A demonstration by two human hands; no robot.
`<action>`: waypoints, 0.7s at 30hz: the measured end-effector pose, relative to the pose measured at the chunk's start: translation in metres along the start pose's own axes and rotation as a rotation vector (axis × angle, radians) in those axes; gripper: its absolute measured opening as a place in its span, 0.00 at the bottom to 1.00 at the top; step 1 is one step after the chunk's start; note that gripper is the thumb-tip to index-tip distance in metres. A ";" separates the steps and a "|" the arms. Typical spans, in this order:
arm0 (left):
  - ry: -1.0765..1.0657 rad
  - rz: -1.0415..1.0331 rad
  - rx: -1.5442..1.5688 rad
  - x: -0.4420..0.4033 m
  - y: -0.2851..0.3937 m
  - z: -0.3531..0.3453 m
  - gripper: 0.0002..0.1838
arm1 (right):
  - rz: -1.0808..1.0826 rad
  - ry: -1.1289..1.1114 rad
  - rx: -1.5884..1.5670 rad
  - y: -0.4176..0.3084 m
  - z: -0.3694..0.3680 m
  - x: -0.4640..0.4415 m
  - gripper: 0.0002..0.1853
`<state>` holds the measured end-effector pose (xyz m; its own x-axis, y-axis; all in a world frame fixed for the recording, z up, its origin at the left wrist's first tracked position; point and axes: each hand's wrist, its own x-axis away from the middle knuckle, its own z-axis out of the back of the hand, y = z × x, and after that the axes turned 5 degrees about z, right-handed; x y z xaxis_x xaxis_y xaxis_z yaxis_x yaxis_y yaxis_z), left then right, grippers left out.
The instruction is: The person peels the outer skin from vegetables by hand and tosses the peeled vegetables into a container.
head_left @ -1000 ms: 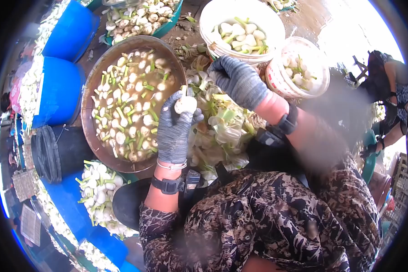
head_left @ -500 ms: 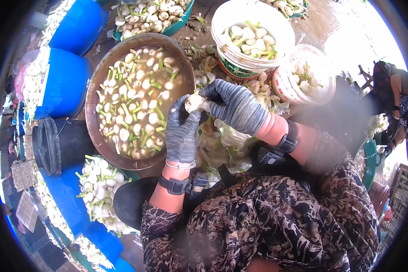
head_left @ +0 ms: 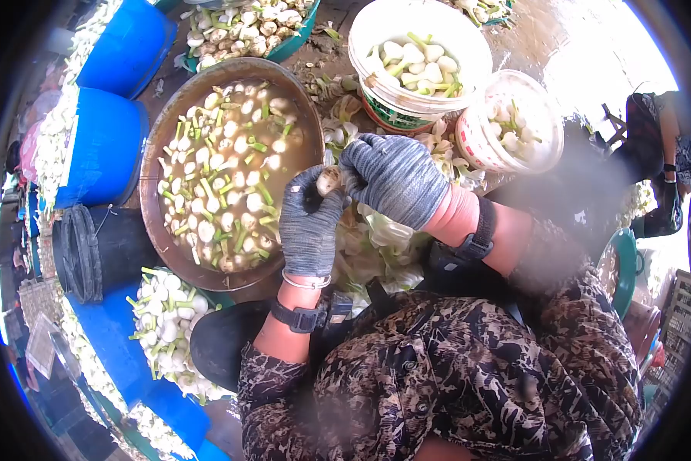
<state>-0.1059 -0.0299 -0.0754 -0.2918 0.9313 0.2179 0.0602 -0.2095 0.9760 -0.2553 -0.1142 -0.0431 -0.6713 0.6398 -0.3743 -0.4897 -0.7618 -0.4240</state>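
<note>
My left hand, in a grey knit glove, is closed around a round garlic bulb, held upward between thumb and fingers. The bulb looks whitish with brownish patches. My right hand, gloved alike, has its fingers curled in at the bulb's right side; its fingertips are partly hidden. Both hands are over the right rim of a wide brown metal basin, where peeled bulbs with short green stems float in murky water. Pale peeled skins lie in a heap below my hands.
A white bucket and a smaller white tub hold peeled bulbs. Behind the basin is a green tub of unpeeled bulbs. Blue tubs and a black bucket stand left. Another person is at right.
My right hand has turned, its fingers curling in more tightly beside the bulb. In my left hand the bulb shows a browner side. The view has shifted slightly.
</note>
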 end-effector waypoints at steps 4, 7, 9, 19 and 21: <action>0.005 -0.026 -0.004 0.000 0.003 0.001 0.19 | -0.175 0.011 -0.254 0.006 -0.001 -0.003 0.08; -0.063 -0.080 0.076 -0.002 0.007 0.004 0.18 | -0.323 0.065 -0.445 0.017 -0.008 -0.007 0.08; -0.041 0.024 0.223 -0.001 0.008 0.007 0.19 | -0.155 0.201 -0.365 0.018 -0.003 -0.006 0.07; -0.003 0.079 0.046 0.000 0.005 0.007 0.19 | 0.100 0.001 -0.028 -0.004 0.001 -0.004 0.06; -0.001 0.045 0.015 0.000 0.004 0.008 0.19 | 0.048 0.028 -0.072 -0.006 0.004 -0.005 0.06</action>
<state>-0.0975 -0.0284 -0.0712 -0.2875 0.9213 0.2618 0.0881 -0.2467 0.9651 -0.2515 -0.1129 -0.0354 -0.6770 0.6059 -0.4178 -0.4150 -0.7831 -0.4631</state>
